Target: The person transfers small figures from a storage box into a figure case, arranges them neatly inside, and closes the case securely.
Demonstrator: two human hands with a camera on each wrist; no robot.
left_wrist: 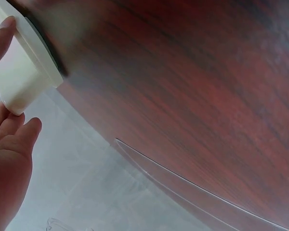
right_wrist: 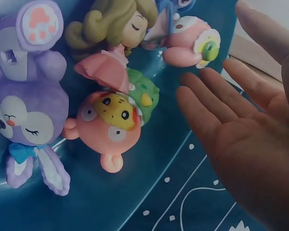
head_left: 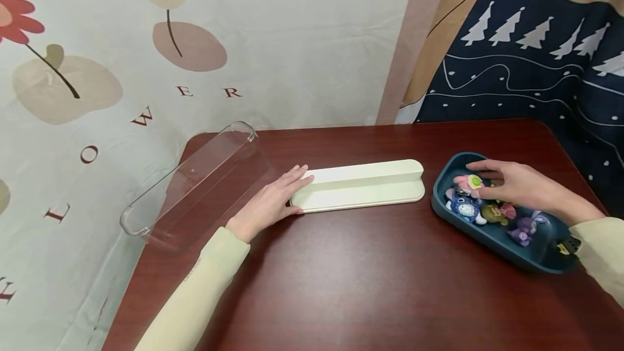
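Note:
My left hand [head_left: 268, 196] grips the left end of a cream stepped base [head_left: 361, 194] on the table, thumb along the front edge and fingers at the back. At the right, my right hand [head_left: 519, 186] reaches over a dark teal tray [head_left: 487, 244], thumb and fingers apart. Beside its fingertips lies a pink figurine with a yellow-green flower [right_wrist: 208, 47]. A blue figurine [head_left: 465, 209], a long-haired doll figurine [right_wrist: 130, 24], a purple rabbit figurine [right_wrist: 31, 110] and a pink-hooded figurine with a yellow face [right_wrist: 94, 122] lie around it in the tray.
A clear plastic cover [head_left: 195, 177] lies at the table's left edge, overhanging it. A small black-and-yellow item [head_left: 569, 245] sits at the tray's near right end. A printed white cloth [head_left: 302, 42] hangs behind the reddish-brown table [head_left: 351, 286], a navy cloth [head_left: 517, 69] at the right.

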